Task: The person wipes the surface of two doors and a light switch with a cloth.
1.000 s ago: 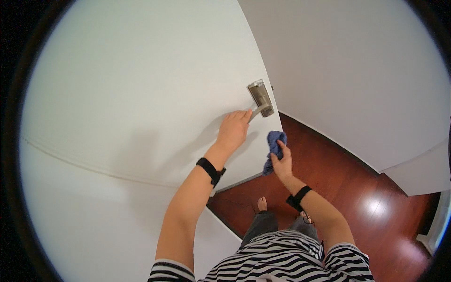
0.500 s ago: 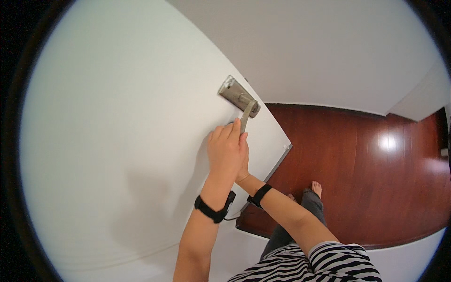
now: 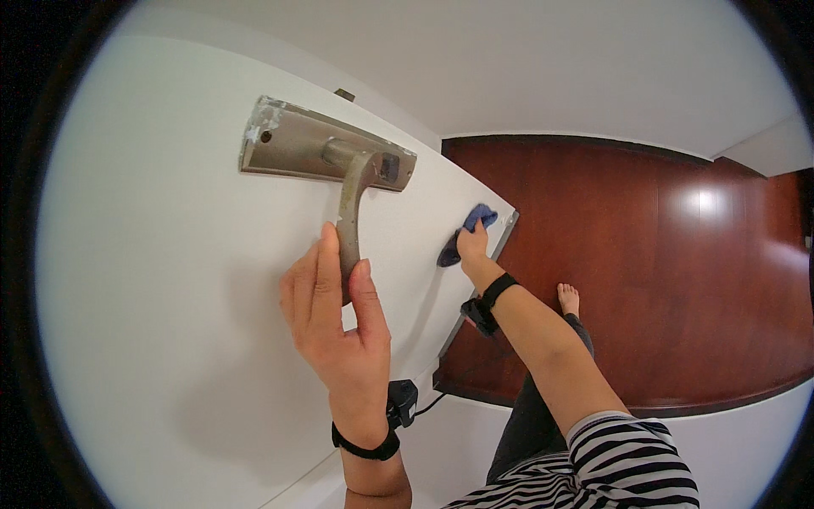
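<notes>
A white door (image 3: 170,237) fills the left and middle of the view. Its metal lever handle (image 3: 348,212) sticks out from a long, worn backplate (image 3: 297,144) with whitish patches at one end. My left hand (image 3: 339,314) grips the free end of the lever, thumb on one side and fingers on the other. Lower on the door, to the right, my right hand (image 3: 473,246) holds a blue cloth (image 3: 482,215) against the door face near its edge. Part of the cloth is hidden by that hand.
A latch (image 3: 344,94) juts from the door's edge. Beyond lies a red-brown wooden floor (image 3: 644,280) bordered by dark skirting, with a pale wall (image 3: 577,68) above it. Black straps circle both wrists, and a thin cable runs near the left one. My bare foot (image 3: 569,299) stands on the floor.
My right hand has moved away from beside my left, down toward the door's edge, and the blue cloth now shows. The handle appears larger and farther left, with my left hand still on it.
</notes>
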A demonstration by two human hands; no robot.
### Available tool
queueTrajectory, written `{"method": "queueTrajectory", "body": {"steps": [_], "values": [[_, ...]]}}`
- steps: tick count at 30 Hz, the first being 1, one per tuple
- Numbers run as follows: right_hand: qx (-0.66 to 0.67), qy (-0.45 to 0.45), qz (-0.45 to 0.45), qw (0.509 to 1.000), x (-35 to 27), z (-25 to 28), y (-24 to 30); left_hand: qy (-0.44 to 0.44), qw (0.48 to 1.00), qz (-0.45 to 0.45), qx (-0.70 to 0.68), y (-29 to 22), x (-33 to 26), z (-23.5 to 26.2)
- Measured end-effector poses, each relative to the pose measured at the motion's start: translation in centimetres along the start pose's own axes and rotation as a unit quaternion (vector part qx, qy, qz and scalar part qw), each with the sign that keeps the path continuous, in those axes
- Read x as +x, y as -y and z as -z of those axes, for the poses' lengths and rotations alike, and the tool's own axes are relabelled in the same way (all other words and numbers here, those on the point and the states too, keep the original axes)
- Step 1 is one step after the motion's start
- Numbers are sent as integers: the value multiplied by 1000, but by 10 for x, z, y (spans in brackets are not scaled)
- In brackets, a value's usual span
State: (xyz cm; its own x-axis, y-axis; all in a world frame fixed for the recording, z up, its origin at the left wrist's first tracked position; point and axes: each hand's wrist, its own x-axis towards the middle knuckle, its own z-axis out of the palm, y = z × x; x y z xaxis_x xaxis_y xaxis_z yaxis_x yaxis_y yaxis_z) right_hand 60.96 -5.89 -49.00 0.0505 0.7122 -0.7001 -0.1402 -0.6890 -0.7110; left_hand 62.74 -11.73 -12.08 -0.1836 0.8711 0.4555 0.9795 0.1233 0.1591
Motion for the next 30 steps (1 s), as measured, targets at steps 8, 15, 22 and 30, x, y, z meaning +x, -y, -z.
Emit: {"method": "queueTrajectory", "body": {"steps": [8,15,22,30], "values": [[34,-1,465,885,-134,-23,118,-10,999,21,21,17,-7,-5],[-42,-58,426,902,-58,-26,74,-42,998,40,32,12,-1,-9],[-87,-59,215,971,69,-4,-21,-127,990,36,42,11,10,-15],[-271,81,-45,958,149,13,-54,-183,974,42,129,13,37,-9]]}}
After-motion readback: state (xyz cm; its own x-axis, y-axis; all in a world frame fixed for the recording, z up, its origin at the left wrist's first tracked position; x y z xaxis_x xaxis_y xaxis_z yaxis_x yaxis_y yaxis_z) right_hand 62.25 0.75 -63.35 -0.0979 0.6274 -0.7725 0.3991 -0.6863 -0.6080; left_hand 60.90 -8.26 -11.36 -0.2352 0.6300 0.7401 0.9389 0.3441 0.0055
